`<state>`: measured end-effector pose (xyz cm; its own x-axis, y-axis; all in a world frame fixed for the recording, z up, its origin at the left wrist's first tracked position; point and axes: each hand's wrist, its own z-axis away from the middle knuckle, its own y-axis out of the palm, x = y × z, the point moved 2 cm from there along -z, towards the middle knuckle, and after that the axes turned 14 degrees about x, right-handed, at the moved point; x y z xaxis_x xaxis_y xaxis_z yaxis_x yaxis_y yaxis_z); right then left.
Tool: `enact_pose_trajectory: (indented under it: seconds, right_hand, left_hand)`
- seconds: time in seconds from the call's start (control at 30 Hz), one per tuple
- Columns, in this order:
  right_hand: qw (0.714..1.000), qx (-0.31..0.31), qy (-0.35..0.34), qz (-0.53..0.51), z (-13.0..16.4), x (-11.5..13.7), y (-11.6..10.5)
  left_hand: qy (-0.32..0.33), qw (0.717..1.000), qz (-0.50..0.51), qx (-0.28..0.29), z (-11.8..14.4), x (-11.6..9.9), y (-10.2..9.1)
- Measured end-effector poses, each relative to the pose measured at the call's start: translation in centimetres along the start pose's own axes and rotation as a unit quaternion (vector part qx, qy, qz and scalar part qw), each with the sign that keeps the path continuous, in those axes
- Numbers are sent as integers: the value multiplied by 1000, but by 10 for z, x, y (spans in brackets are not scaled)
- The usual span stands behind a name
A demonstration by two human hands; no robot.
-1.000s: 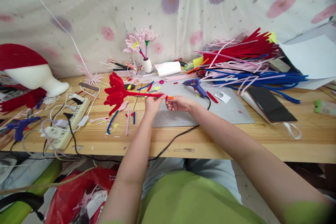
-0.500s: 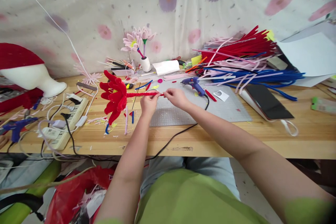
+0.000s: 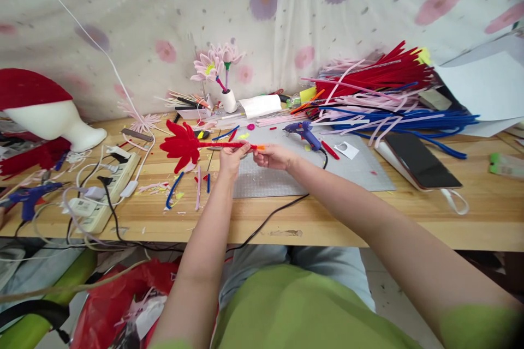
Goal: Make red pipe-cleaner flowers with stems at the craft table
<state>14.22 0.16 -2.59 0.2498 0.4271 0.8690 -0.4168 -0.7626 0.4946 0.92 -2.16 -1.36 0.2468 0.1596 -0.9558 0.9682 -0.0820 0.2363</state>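
Holding the red pipe-cleaner flower (image 3: 184, 145) by its stem, we keep both hands above the grey cutting mat (image 3: 360, 172), at its far left part. Our left hand (image 3: 230, 157) pinches the red stem between thumb and fingertips, narrow and closed on it, with the flower head sticking out sideways well left of the mat, over the bare wood of the table (image 3: 409, 223). Our right hand (image 3: 273, 156) sits just beside the left, its fingers closed tight on the stem's other end, where a short orange tip (image 3: 260, 147) shows between the two hands. The stem runs level from the flower head through the left fingers to the right fingers, lifted off the mat rather than resting on it. On the mat's far edge lies a blue glue gun (image 3: 302, 133), its black cord trailing across the mat's near left corner and off the table edge. To the right of the mat lies a dark phone (image 3: 421, 161), and beyond the mat a heap of red, pink and blue pipe cleaners (image 3: 388, 92).
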Motion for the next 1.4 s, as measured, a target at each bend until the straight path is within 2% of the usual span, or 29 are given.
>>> enact_pose_trajectory:
  seconds: [0.1, 0.2, 0.3, 0.43, 0.5, 0.6, 0.67, 0.7, 0.77, 0.83, 0.97, 1.2, 1.27, 1.4]
  right_hand:
    - [992, -74, -22, -98, -6, -13, 15]
    - [978, -190, -31, -85, -10, -13, 26]
    - [964, -264, -19, 34, -13, -7, 29]
    - [923, -289, 32, 254, -9, -1, 21]
    - [877, -282, 37, 388, -1, 2, 17]
    - [758, -266, -10, 595, 15, 8, 16]
    - [680, -249, -52, 687, 24, 12, 18]
    - [651, -237, -68, 718, 26, 14, 18]
    - [611, -212, -84, 758, 27, 17, 18]
    - [589, -192, -81, 781, 23, 19, 17]
    - [582, -183, -71, 789, 12, 22, 15]
    - [581, -218, -114, 776, 4, 23, 21]
    - [597, -228, -118, 760, 2, 23, 21]
    - [654, -259, -108, 702, 0, 23, 18]
  left_hand:
    - [3, 997, 6, -78, -1, 7, 1]
    - [11, 990, -34, -134, -2, 13, -2]
    - [19, 985, -109, -129, -2, 16, -5]
    - [-14, 989, -128, -71, -2, 15, -3]
    - [-36, 992, -100, -69, -1, 14, -2]
    - [-53, 991, -67, -105, 0, 12, 0]
    - [-69, 987, -62, -132, -1, 11, -1]
    - [-80, 985, -64, -141, -1, 10, -1]
    - [-99, 981, -71, -150, -2, 9, -1]
    - [-113, 979, -76, -151, -4, 8, -1]
    - [-148, 974, -60, -159, -3, 2, 2]
    - [-197, 970, 28, -141, -2, -15, 12]
    - [-196, 969, 23, -146, -3, -17, 12]
    - [-182, 970, -22, -162, -5, -15, 9]
